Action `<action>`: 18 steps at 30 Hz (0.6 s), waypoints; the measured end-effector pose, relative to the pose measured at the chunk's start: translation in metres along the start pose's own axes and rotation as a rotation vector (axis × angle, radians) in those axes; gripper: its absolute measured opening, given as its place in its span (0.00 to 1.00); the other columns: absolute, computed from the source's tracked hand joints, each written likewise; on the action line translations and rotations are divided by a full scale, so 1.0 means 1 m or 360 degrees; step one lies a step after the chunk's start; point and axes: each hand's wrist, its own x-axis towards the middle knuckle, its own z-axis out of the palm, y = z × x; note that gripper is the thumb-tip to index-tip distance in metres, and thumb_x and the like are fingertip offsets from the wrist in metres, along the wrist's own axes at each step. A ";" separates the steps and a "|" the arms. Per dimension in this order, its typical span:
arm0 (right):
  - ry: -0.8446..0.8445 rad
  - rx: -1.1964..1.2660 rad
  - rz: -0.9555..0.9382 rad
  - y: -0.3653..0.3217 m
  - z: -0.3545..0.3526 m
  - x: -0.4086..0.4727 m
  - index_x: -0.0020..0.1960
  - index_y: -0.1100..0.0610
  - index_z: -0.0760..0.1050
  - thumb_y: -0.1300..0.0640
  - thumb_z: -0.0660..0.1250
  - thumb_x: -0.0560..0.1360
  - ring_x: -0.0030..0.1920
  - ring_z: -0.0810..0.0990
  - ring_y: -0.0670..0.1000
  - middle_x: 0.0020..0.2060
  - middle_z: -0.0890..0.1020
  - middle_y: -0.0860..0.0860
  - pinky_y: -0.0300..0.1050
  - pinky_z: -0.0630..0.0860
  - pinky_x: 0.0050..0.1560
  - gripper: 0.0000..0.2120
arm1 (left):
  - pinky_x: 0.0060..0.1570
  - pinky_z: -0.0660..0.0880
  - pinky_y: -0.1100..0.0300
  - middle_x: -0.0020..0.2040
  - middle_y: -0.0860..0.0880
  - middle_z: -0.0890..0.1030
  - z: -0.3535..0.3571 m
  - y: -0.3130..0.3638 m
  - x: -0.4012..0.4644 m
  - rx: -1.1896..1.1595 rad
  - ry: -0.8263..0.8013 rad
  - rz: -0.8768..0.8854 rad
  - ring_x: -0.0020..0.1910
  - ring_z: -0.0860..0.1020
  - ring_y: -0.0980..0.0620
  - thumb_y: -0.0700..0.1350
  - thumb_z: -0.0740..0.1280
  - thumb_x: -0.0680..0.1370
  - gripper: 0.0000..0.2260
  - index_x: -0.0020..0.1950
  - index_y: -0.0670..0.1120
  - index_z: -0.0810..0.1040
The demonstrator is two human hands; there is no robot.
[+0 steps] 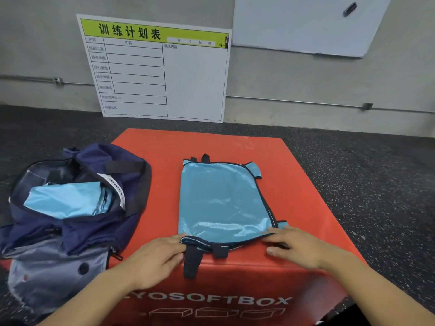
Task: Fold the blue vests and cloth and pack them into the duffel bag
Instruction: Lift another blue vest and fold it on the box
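Observation:
A light blue vest (221,198) with dark trim lies folded in half on the red soft box (294,184). Its dark straps hang over the box's near edge. My left hand (155,257) rests at the vest's near left corner, fingers touching the hem. My right hand (296,245) lies flat with straight fingers on the near right corner. The navy duffel bag (70,222) sits open at the left of the box, with folded light blue fabric (68,201) inside it.
A white schedule board (160,71) with a green header leans against the grey wall behind the box. A whiteboard (306,22) hangs at upper right. Dark speckled floor surrounds the box.

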 end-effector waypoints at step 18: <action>0.0106 0.1702 0.0419 -0.010 -0.052 0.018 0.61 0.50 0.84 0.39 0.64 0.78 0.64 0.81 0.47 0.59 0.85 0.46 0.53 0.70 0.73 0.20 | 0.44 0.74 0.62 0.40 0.58 0.83 -0.035 -0.011 0.038 -0.1319 0.0476 -0.0769 0.37 0.77 0.60 0.44 0.68 0.80 0.08 0.46 0.48 0.88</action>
